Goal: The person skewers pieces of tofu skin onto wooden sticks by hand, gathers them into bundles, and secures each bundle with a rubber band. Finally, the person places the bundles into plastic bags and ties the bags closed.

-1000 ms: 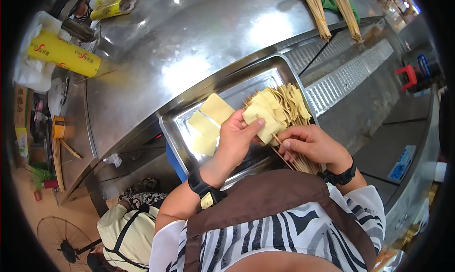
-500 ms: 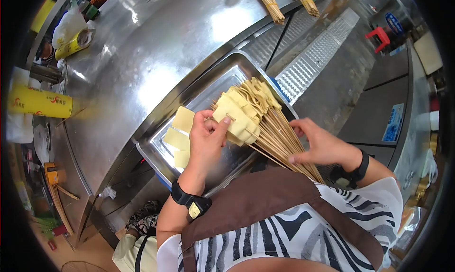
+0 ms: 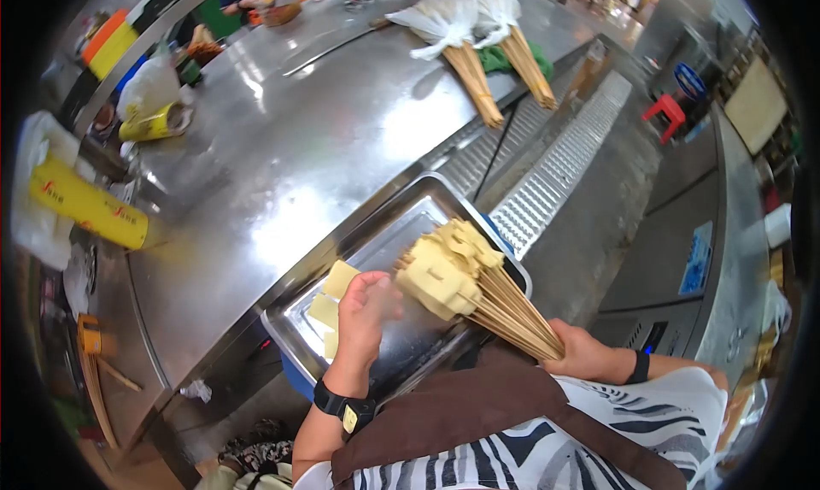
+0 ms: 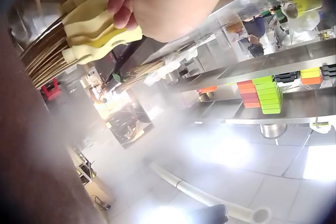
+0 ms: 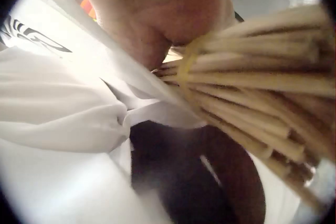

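Note:
Folded pale-yellow sheets (image 3: 436,276) on wooden skewers (image 3: 517,319) are bunched over a metal tray (image 3: 278,323). My right hand (image 3: 582,352) grips the bundle by its bare stick ends; the right wrist view shows a yellow band (image 5: 187,69) round the sticks (image 5: 252,79), beside the palm (image 5: 163,14). Just left of the sheets is my left hand (image 3: 367,315), blurred, with its fingers loosely bent and nothing seen in them. In the left wrist view its fingers (image 4: 123,11) overlap the sheets (image 4: 94,22); whether they touch, I cannot tell. Loose flat squares (image 3: 325,311) lie at the tray's left.
A steel table (image 3: 213,191) extends beyond the tray. Two bagged skewer bundles (image 3: 474,84) lie at its far right edge, near a long thin rod (image 3: 329,50). Yellow wrap rolls (image 3: 90,204) are on the left. A red stool (image 3: 664,114) stands far right.
My right hand has gone from a single skewer to the bundle's lower ends and grips them. My left hand has let go of the front sheet and moved slightly left. The head view has shifted.

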Available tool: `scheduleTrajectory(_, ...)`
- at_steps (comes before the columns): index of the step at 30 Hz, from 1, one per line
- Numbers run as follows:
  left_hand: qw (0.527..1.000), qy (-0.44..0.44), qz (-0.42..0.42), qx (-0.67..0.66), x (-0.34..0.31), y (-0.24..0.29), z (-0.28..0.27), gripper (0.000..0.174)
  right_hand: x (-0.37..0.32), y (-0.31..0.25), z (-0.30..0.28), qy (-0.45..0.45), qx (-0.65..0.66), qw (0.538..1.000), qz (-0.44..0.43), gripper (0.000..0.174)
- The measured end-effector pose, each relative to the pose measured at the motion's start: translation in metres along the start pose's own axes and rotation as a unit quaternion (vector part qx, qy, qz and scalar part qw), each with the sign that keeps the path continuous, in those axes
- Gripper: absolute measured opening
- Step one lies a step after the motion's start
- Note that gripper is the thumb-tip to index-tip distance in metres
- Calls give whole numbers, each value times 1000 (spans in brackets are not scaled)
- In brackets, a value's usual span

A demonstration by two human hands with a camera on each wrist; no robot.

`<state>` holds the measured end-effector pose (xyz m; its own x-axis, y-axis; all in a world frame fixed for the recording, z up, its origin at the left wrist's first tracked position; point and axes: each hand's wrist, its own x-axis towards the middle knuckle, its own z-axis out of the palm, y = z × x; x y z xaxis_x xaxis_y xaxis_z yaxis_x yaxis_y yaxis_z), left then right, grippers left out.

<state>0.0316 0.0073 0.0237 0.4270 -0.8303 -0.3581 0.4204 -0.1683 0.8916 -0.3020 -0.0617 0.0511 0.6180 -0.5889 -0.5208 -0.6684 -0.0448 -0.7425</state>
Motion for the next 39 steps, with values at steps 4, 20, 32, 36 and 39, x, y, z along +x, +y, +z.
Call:
scheduleTrajectory(4,1000,12,10,-26,-1,2,-12,17,-13,11,3,34,24,999,-23,49)
scheduleTrajectory(20,997,33,55,-50,0,-16,-48,21,10,-58,-57,175,134,968,-117,44)
scheduleTrajectory(32,959,136,238,-75,-46,0,-80,12,186,-128,-113,201,105,927,-298,25)
scheduleTrajectory(36,887,296,336,112,-82,7,-105,13,263,-150,-119,177,137,925,-307,19)
scheduleTrajectory(39,820,407,371,154,-107,9,-131,12,319,-148,-131,155,111,945,-267,16)
